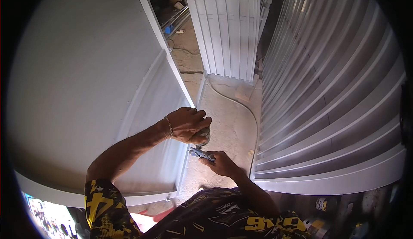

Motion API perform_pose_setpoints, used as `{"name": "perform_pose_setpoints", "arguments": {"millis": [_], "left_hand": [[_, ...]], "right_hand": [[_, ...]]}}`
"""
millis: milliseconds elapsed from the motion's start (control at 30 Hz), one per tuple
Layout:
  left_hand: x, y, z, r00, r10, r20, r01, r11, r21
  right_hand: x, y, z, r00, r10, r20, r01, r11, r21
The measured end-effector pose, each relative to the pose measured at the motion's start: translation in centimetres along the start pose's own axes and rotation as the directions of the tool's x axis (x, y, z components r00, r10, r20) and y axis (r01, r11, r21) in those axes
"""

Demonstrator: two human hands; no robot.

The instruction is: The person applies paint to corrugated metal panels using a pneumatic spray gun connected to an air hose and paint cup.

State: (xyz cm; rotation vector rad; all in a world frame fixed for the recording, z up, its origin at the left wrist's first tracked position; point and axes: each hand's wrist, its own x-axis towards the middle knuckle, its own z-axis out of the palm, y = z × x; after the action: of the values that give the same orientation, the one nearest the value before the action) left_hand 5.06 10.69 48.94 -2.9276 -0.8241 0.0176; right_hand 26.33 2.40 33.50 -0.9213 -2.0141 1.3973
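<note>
My left hand [187, 124], with a bracelet at its wrist, is wrapped over a small rounded metallic cup [204, 138]. Just below it, my right hand [221, 163] grips a grey-blue hand tool [201, 154], whose head points left, close under the cup. Whether cup and tool are joined I cannot tell. Both hands are near the lower right edge of a large white panel [86, 67], whose frame runs beside my left hand.
White ribbed panels stand at the right [327, 97] and upper middle [228, 32]. A pale hose [241, 102] curves over the dusty floor [219, 123]. A block [244, 93] lies by the middle panel. Cans [321, 203] stand at lower right.
</note>
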Motion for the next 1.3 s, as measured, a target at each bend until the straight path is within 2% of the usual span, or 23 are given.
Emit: {"name": "perform_pose_setpoints", "arguments": {"millis": [200,300,400,500,633,733,933,1033,1300], "left_hand": [[-0.3,0.5,0.8,0.996,-0.092,0.020,0.091,0.994,0.055],[-0.4,0.7,0.9,0.984,-0.170,0.052,0.167,0.984,0.058],[-0.4,0.7,1.2,0.983,-0.179,0.047,0.178,0.984,0.023],[-0.4,0.0,1.1,0.995,-0.075,-0.059,0.076,0.997,0.018],[-0.4,-1.1,1.8,0.998,-0.032,-0.057,0.034,0.999,0.034],[-0.1,-1.2,2.2,0.998,-0.060,-0.037,0.059,0.998,-0.023],[0.4,-0.9,2.0,0.998,-0.042,-0.039,0.042,0.999,-0.002],[0.6,-0.7,2.0,0.997,-0.045,-0.057,0.044,0.999,-0.024],[0.8,-0.9,3.3,0.992,-0.126,0.013,0.127,0.989,-0.081]], "right_hand": [[0.2,-0.1,-0.4,0.994,-0.102,-0.043,0.102,0.995,-0.004],[0.4,0.1,-0.4,0.996,-0.082,-0.025,0.082,0.997,-0.001],[0.5,-0.2,-0.3,0.999,-0.033,-0.018,0.032,0.999,-0.018],[0.7,-0.7,-0.1,0.998,0.039,-0.042,-0.040,0.999,-0.033],[1.1,-0.6,0.1,0.995,0.066,-0.081,-0.075,0.991,-0.110],[1.0,-1.3,0.0,0.994,0.049,-0.097,-0.059,0.993,-0.105],[0.7,-0.4,2.1,0.974,-0.008,-0.227,-0.009,0.997,-0.072],[0.7,-0.2,2.6,0.969,-0.021,-0.245,0.000,0.996,-0.087],[0.8,0.1,3.0,0.968,-0.025,-0.249,0.004,0.997,-0.081]]}}
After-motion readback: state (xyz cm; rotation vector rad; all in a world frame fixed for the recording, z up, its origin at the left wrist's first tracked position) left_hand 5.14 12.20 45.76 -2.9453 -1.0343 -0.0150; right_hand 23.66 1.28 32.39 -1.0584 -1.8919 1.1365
